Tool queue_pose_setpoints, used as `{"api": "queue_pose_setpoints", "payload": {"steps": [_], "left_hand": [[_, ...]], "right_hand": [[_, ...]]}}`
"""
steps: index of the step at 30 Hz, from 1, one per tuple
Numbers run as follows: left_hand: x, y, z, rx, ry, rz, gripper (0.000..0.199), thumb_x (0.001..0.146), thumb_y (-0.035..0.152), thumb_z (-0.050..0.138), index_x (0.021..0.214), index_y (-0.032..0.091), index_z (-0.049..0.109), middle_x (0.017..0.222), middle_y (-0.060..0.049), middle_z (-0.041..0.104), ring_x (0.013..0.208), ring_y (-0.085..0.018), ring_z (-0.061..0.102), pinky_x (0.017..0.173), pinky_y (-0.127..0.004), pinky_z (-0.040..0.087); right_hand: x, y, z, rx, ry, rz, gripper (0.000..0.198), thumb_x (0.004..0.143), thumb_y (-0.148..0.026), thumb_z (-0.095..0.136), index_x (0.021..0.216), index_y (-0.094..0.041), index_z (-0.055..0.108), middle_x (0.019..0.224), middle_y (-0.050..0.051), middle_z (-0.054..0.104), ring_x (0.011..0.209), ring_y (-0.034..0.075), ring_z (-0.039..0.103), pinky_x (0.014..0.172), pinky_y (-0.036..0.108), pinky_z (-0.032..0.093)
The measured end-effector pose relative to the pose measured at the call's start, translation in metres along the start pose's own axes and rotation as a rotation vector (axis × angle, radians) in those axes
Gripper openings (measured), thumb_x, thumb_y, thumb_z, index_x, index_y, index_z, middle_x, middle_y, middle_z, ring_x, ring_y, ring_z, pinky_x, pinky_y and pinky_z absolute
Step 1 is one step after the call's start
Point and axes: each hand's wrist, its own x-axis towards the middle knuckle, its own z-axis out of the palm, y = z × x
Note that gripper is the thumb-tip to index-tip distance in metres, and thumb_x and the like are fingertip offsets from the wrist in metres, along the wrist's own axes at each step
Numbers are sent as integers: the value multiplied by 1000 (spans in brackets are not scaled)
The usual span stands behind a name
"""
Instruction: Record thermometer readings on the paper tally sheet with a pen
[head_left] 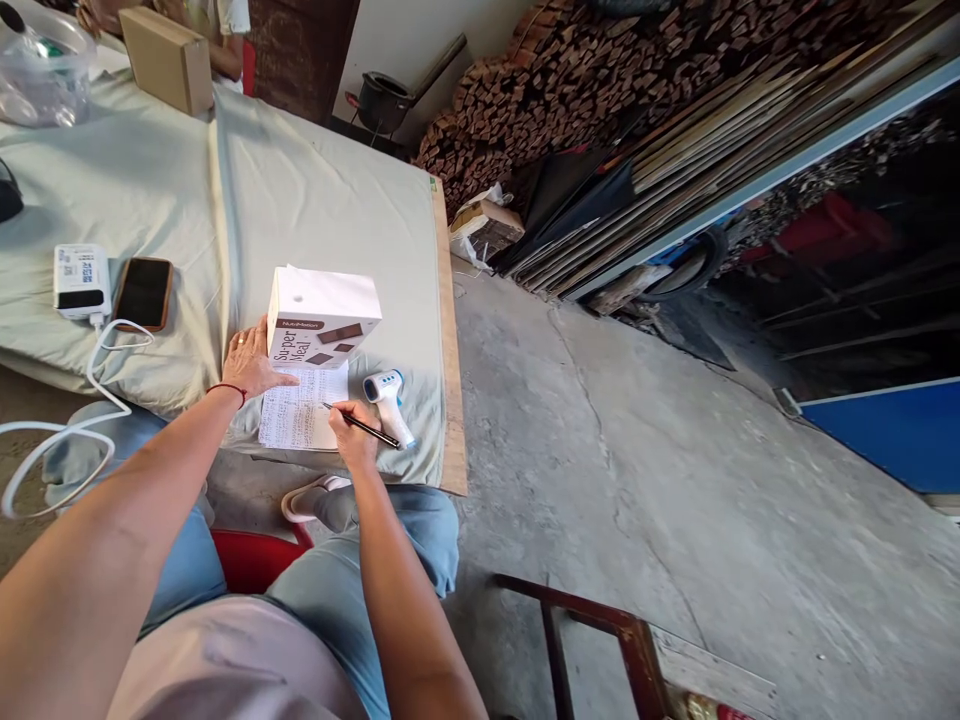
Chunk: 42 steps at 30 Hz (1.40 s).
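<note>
My right hand (354,434) grips a black pen (373,430), its tip resting at or just above a sheet of paper (300,415) covered in handwriting. With fingers spread, my left hand (253,362) lies at the paper's upper left, against the lower left side of a white box (326,312) printed "Super Meal". That box stands upright at the paper's top edge and hides part of the sheet. Just right of my right hand, a white and blue infrared thermometer (388,405) lies on the cloth.
A cloth-covered table (322,200) holds a phone (144,293), a white device (82,281) with a cable, a cardboard box (166,60) and a clear plastic tub (52,75). Another person's arm (225,60) shows behind. Stacked firewood (517,100) and a wooden chair (600,620) stand off the table.
</note>
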Motion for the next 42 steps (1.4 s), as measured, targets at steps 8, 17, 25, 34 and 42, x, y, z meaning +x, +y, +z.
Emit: {"api": "queue_pose_setpoints", "payload": {"steps": [8, 17, 25, 34, 42], "left_hand": [[0, 1, 0, 5, -11, -10, 126, 57, 67, 79, 154, 17, 17, 154, -19, 40, 144, -40, 33, 122, -53, 20], [-1, 2, -2, 32, -20, -15, 127, 58, 68, 77, 155, 16, 13, 153, -19, 41, 144, -38, 34, 122, -49, 20], [-1, 3, -3, 35, -28, -22, 128, 59, 66, 78, 156, 15, 12, 154, -18, 40, 144, -37, 33, 122, -48, 20], [0, 2, -2, 37, -25, -19, 130, 57, 63, 80, 157, 16, 11, 153, -18, 42, 143, -38, 34, 121, -48, 20], [0, 2, -2, 27, -22, -11, 128, 60, 65, 78, 157, 15, 11, 152, -19, 42, 143, -38, 35, 121, -49, 21]], "right_hand": [[-1, 0, 1, -71, -37, -25, 18, 76, -37, 57, 72, -21, 64, 65, 1, 67, 61, 17, 61, 62, 29, 49], [-1, 0, 1, -111, -41, -67, 18, 76, -37, 54, 69, -21, 61, 63, 2, 67, 58, 16, 59, 60, 28, 48], [-2, 2, 2, -118, -22, -69, 18, 77, -37, 55, 69, -21, 62, 63, 2, 67, 58, 17, 59, 59, 28, 48], [-1, 4, 2, -121, 1, -91, 19, 79, -37, 54, 69, -22, 59, 62, 1, 65, 58, 16, 59, 60, 28, 48], [-1, 5, 2, -119, -9, -85, 17, 77, -36, 55, 68, -22, 58, 61, 1, 64, 57, 16, 57, 57, 28, 47]]}}
